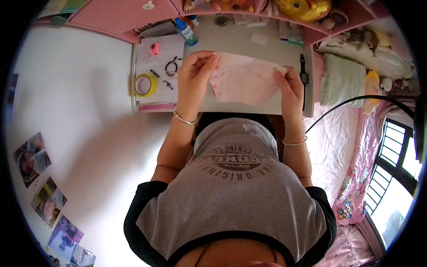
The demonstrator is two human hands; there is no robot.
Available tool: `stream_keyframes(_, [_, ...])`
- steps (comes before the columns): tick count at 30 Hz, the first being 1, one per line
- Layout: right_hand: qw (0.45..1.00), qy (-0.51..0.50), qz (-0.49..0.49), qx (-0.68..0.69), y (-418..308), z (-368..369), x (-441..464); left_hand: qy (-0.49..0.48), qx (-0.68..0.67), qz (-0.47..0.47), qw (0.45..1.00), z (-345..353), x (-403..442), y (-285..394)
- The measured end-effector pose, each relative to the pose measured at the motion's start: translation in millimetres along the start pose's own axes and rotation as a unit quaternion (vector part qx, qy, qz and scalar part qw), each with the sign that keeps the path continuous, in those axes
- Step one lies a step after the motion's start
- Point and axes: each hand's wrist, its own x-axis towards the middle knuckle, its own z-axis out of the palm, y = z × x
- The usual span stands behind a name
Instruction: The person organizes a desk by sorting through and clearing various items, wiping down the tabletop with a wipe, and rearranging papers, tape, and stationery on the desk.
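Observation:
A thin pink-and-white sheet point(247, 80) is stretched above the desk between my two hands. My left hand point(198, 71) pinches its upper left corner between thumb and fingers. At the upper right corner my right hand point(290, 86) grips the sheet the same way. The sheet hangs slightly creased, with small pinkish marks along its left side. Bracelets circle both wrists. Just left of my left hand a dark beaded bracelet point(171, 66) lies on white paper. A black watch point(304, 71) lies to the right of my right hand.
On the desk point(209, 107) are a yellow tape roll point(145, 85), pens point(167, 84), a pink stapler-like object point(154, 48) and a blue bottle point(186, 32). Pink shelves point(120, 20) edge the back. A black cable or arm point(351, 101) curves at the right, over the bed point(333, 124).

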Motion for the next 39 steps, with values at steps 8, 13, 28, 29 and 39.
stream_keyframes(8, [0.990,0.050,0.048,0.124,2,8,-1,-0.016,-0.116,-0.087,0.989,-3,3,-5])
stream_keyframes(13, [0.984,0.008,0.123,0.131,-7,13,-10,0.003,-0.110,-0.059,0.992,0,3,-11])
stream_keyframes(28, [0.984,0.084,0.107,0.116,22,8,-3,0.002,-0.181,-0.106,0.978,-3,2,-15])
stream_keyframes(29, [0.990,0.092,0.082,0.066,22,11,-5,0.000,-0.180,-0.101,0.978,-4,0,-21])
stream_keyframes(39, [0.890,-0.161,-0.273,-0.328,49,49,-11,-0.047,-0.350,-0.215,0.910,21,-24,-70])
